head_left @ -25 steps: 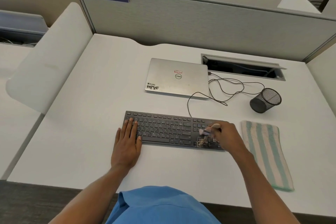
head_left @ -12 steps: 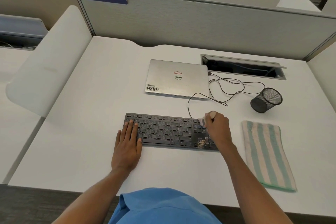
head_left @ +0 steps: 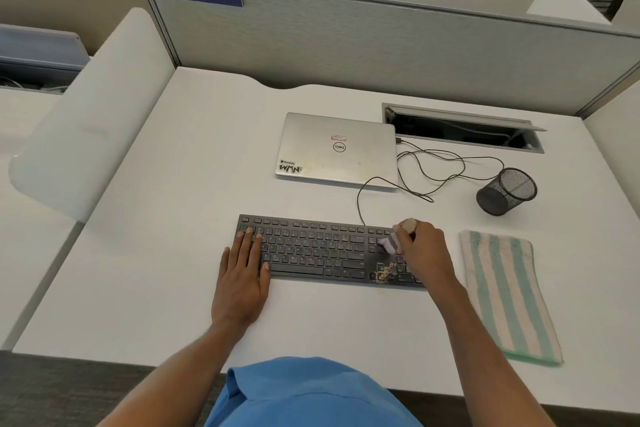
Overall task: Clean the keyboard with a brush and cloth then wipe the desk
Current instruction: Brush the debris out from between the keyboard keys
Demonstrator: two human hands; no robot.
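Head view: keyboard (head_left: 325, 250), dark, on the white desk (head_left: 173, 253); left hand (head_left: 242, 274) flat on its left end, fingers straight and close together, steadying; right hand (head_left: 424, 250) at its right end, fingers curled round a small brush (head_left: 391, 241), bristles down on the keys; crumbs (head_left: 384, 272) heaped just in front of the bristles, near the front edge; striped cloth (head_left: 509, 295) flat on the desk just right of the keyboard, untouched; step judged: brushing; next move probably calls for short, light strokes drawing the crumbs off the front edge, not between keys.
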